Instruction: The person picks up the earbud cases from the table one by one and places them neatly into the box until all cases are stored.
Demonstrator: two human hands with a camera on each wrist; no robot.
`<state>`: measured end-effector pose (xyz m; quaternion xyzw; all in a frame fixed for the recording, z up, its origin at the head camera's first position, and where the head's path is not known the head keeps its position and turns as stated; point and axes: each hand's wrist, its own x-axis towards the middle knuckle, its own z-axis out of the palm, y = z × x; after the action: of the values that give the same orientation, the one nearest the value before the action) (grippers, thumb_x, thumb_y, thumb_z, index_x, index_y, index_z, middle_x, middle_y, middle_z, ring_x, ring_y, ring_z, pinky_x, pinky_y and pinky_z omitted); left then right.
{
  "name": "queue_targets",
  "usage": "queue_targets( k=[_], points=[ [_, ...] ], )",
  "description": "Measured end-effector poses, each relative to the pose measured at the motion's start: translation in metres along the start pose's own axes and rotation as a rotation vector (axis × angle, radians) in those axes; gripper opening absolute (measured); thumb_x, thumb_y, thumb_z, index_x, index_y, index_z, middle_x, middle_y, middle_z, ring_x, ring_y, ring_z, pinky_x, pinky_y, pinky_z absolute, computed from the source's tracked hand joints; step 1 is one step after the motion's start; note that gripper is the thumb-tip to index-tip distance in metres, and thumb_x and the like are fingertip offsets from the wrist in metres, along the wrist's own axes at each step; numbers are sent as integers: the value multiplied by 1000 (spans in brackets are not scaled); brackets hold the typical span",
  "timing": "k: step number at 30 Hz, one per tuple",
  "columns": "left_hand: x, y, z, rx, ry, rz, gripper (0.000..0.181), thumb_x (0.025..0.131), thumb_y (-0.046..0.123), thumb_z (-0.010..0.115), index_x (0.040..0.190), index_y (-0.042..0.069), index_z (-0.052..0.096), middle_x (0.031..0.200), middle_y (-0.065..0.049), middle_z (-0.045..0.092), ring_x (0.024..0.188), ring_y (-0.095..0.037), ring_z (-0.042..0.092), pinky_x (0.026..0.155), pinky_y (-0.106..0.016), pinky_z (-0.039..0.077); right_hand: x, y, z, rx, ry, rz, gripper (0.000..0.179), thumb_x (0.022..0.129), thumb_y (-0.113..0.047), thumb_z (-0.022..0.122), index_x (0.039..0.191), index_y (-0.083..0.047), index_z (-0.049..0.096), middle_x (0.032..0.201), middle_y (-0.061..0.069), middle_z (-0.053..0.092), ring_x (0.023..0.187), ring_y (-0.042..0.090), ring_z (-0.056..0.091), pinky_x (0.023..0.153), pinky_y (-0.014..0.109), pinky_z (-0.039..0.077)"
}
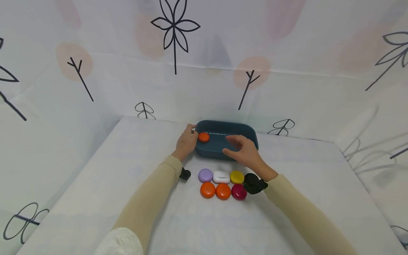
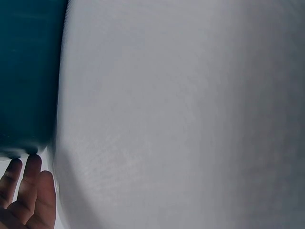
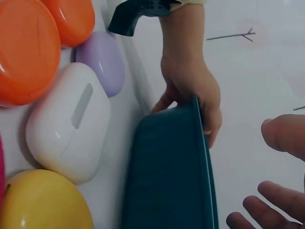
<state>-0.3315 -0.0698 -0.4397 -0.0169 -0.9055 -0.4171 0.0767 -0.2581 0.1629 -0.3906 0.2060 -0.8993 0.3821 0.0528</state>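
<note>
A dark teal bin [image 1: 227, 156] stands near the back of the table, with one glossy orange round piece [image 1: 203, 137] inside at its left end. My left hand [image 1: 187, 142] grips that end wall; in the right wrist view its thumb hooks over the rim while other fingers are outside. Above the bin's right half, my right hand [image 1: 243, 150] is spread with nothing in it. In front lie a lilac round piece [image 1: 205, 175], a white rounded case [image 1: 221, 177], a yellow round piece [image 1: 237, 177], two orange round pieces [image 1: 208, 190] and a crimson one [image 1: 239, 192].
A white cloth covers the table [image 1: 287, 219], and a patterned cloth wall [image 1: 204, 95] rises just behind the bin. Black wrist cameras are strapped to both arms; the right one [image 1: 254, 183] hangs over the yellow and crimson pieces.
</note>
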Motion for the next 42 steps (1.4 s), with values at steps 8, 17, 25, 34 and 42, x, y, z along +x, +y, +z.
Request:
queue_targets(
  k=[8, 17, 25, 34, 42],
  points=[
    [4, -2, 1, 1, -9, -3, 40, 87, 30, 33, 126, 19, 37, 117, -6, 55, 100, -21, 52, 86, -38, 40, 23, 3, 8, 32, -13, 26, 55, 72, -46, 64, 118, -18, 52, 119, 4, 53, 106, 21, 52, 88, 37, 43],
    [4, -1, 1, 4, 6, -4, 39, 87, 30, 33, 124, 19, 38, 115, -5, 55, 101, -20, 52, 87, -37, 40, 50, 2, 23, 48, -31, 66, 58, 72, -41, 66, 120, -11, 52, 119, 5, 52, 105, 25, 52, 86, 38, 44],
    [2, 2, -1, 9, 1, -11, 38, 87, 29, 33, 124, 19, 38, 113, -5, 56, 99, -20, 53, 86, -36, 41, 67, 7, 36, -7, -22, 89, 56, 72, -39, 66, 119, -11, 52, 120, 7, 53, 102, 26, 53, 84, 38, 45],
    [2, 2, -1, 5, -4, -20, 38, 88, 29, 34, 124, 19, 38, 112, -5, 56, 99, -20, 53, 86, -37, 40, 84, 13, 50, -76, -23, 112, 56, 71, -38, 67, 116, -8, 54, 115, 9, 56, 91, 22, 55, 77, 35, 47],
    [1, 1, -3, 2, -18, -21, 39, 88, 30, 34, 125, 20, 38, 115, -5, 55, 102, -21, 52, 88, -38, 39, 94, 11, 64, -114, -35, 151, 56, 70, -39, 67, 115, -7, 55, 115, 10, 56, 97, 23, 53, 83, 38, 45]
  ],
)
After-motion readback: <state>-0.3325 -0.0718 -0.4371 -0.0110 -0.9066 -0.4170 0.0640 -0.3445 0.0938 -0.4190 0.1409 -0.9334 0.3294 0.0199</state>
